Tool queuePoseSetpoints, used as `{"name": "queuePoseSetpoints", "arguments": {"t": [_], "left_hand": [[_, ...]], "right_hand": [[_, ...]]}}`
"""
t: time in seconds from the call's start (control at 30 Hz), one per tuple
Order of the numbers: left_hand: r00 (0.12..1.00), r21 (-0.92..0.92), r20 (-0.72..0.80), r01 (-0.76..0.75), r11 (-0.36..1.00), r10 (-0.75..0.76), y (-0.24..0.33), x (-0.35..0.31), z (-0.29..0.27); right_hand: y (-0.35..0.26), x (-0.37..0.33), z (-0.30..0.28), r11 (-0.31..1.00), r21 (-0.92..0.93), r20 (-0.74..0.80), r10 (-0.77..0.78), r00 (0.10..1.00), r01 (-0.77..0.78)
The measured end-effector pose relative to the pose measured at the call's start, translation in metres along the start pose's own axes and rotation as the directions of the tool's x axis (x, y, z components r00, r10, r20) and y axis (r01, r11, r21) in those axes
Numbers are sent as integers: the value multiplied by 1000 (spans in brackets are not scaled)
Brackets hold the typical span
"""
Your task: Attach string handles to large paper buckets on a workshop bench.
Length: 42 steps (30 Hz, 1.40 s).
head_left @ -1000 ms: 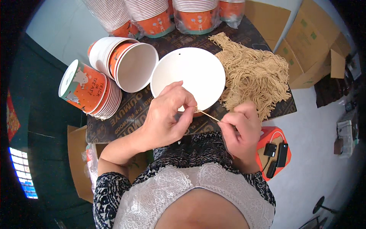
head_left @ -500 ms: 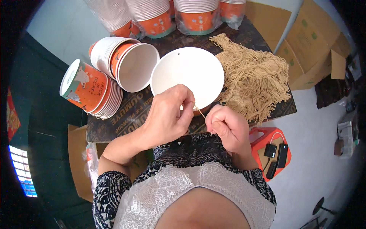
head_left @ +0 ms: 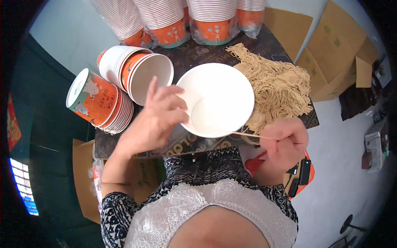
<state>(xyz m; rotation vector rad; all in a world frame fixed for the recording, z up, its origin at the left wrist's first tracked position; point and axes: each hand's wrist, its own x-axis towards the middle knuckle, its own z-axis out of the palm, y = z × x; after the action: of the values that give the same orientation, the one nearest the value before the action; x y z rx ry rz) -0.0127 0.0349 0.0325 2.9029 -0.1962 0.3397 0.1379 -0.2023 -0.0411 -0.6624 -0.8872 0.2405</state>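
A white-lined paper bucket (head_left: 223,99) stands at the middle of the table's near side, its mouth facing up toward me. My left hand (head_left: 159,115) is at its left rim with the fingers spread and apart, their tips overlapping the rim; no grip shows. From the bucket's near rim, a thin tan cord (head_left: 246,134) runs taut to the right. My right hand (head_left: 285,142) is closed around the cord's other end, out past the table's front edge. Right of the bucket lies a loose heap of tan cords (head_left: 277,82).
Two nested stacks of orange printed buckets, one tipped toward me (head_left: 151,78) and one lying at the left (head_left: 99,99), rest on the dark table (head_left: 173,144). Plastic-wrapped bucket stacks (head_left: 213,25) line the back. Cardboard boxes (head_left: 331,53) and a red stool (head_left: 311,175) are at the right.
My hands have moved apart: the right one outward with the cord, the left one to the bucket's left rim with fingers opened. The bucket has shifted slightly right and nearer.
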Motion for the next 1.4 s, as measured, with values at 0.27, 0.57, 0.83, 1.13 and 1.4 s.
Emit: {"name": "queuePoseSetpoints", "arguments": {"t": [0.27,0.57,0.83,1.13,1.4], "left_hand": [[994,21,-110,14,1000,-11,-51,0,-12],[834,62,-552,50,997,-8,22,2,-3],[860,26,-481,-179,983,170,66,4,53],[834,73,-538,-98,993,122,35,11,57],[814,163,-557,-84,983,162,43,22,79]], "right_hand": [[4,14,-15,949,301,44,83,996,-92],[23,23,1,827,547,-28,170,985,-127],[24,34,13,591,793,33,206,978,-151],[29,42,17,495,856,46,213,976,-149],[37,41,13,507,843,102,175,979,-178]]}}
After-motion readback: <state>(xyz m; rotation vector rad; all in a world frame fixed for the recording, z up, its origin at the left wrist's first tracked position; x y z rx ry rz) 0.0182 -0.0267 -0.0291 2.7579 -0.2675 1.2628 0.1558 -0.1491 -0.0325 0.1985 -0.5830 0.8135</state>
